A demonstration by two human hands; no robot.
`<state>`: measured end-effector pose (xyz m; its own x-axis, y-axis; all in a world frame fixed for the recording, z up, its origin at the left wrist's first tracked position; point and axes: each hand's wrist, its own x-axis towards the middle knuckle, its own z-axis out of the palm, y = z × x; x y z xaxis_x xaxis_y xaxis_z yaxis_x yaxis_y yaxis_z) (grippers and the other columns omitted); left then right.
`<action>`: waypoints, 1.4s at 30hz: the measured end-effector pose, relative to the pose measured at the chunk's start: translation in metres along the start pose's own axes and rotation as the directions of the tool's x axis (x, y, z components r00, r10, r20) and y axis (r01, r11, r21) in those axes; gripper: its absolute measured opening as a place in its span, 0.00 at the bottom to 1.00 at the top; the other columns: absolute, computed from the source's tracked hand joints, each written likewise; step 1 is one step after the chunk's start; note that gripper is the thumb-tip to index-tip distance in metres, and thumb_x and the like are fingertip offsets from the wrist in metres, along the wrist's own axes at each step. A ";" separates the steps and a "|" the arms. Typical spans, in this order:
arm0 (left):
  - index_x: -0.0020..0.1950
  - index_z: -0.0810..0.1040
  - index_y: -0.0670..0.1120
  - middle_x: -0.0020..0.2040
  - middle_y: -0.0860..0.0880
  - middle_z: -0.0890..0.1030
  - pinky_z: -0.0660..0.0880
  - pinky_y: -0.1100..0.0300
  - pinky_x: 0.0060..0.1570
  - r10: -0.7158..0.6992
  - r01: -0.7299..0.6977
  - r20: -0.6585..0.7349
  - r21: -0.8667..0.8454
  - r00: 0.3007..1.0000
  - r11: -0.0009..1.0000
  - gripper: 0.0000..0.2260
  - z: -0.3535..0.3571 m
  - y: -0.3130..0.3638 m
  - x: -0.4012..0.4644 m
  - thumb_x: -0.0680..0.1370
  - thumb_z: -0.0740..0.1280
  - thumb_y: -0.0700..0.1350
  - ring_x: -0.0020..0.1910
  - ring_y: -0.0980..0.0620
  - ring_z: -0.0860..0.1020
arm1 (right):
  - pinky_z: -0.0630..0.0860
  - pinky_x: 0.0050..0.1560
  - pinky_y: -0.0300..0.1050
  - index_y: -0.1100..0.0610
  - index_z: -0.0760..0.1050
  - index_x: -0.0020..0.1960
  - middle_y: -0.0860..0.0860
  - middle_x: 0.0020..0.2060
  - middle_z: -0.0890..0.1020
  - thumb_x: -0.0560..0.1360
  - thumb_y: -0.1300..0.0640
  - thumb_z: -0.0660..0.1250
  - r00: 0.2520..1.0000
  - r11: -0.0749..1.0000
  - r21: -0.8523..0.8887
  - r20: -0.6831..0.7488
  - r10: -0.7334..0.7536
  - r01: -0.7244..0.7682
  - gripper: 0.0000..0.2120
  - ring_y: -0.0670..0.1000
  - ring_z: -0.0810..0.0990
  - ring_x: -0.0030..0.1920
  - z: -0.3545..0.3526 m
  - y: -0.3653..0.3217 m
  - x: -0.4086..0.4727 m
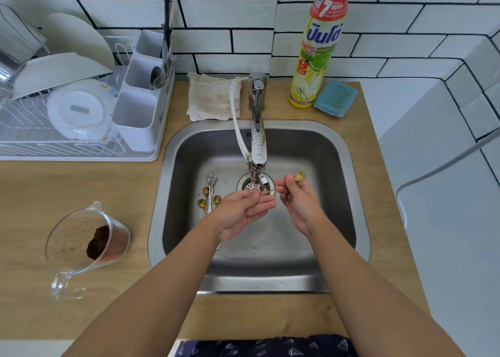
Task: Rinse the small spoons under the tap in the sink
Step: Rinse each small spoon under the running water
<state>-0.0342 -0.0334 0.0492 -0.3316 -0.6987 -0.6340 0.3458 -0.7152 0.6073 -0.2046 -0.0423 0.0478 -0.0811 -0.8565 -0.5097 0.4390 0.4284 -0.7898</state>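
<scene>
Gold spoon (299,177): pinched by right hand (296,201), bowl far-right of fingertips. Left hand (243,210): fingers loosely curled, pinching thin gold handle (267,192). Remaining spoons (209,194): sink (335,151) floor, left.

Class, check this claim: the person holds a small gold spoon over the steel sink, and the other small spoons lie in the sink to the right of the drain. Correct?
Not quite. The head view shows the other small spoons lying left of the drain, not right. The rest holds: the small gold spoon is held over the steel sink.

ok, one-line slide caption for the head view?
Both hands hold one gold spoon below the tap: right hand near the bowl, left hand at the handle tip.
</scene>
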 end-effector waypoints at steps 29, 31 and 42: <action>0.46 0.80 0.43 0.36 0.48 0.82 0.74 0.64 0.31 0.234 -0.143 -0.148 0.457 0.961 0.878 0.14 -0.001 -0.011 -0.007 0.82 0.66 0.52 0.24 0.53 0.73 | 0.79 0.36 0.34 0.58 0.75 0.46 0.50 0.33 0.86 0.82 0.59 0.69 0.995 0.996 -0.014 -0.045 0.085 -0.085 0.06 0.42 0.84 0.32 0.017 -0.009 0.004; 0.38 0.79 0.43 0.27 0.48 0.78 0.71 0.63 0.27 0.301 -0.153 -0.237 0.491 0.924 0.858 0.19 0.001 -0.012 -0.004 0.80 0.68 0.57 0.21 0.53 0.70 | 0.79 0.35 0.34 0.57 0.75 0.46 0.47 0.30 0.85 0.82 0.59 0.68 0.996 0.995 -0.033 -0.020 0.088 -0.089 0.07 0.41 0.83 0.31 0.023 -0.008 0.003; 0.37 0.78 0.44 0.26 0.48 0.77 0.72 0.63 0.28 0.167 -0.028 -0.260 0.466 0.951 0.884 0.20 -0.002 -0.007 -0.006 0.78 0.70 0.60 0.22 0.53 0.72 | 0.79 0.34 0.34 0.56 0.73 0.46 0.46 0.29 0.84 0.83 0.59 0.67 0.996 0.995 -0.050 -0.010 0.084 -0.085 0.07 0.41 0.82 0.30 0.024 -0.001 0.001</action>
<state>-0.0332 -0.0241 0.0476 -0.0294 -0.7792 -0.6261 -0.0938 -0.6214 0.7779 -0.1837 -0.0507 0.0561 -0.0525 -0.8145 -0.5777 0.3986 0.5134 -0.7600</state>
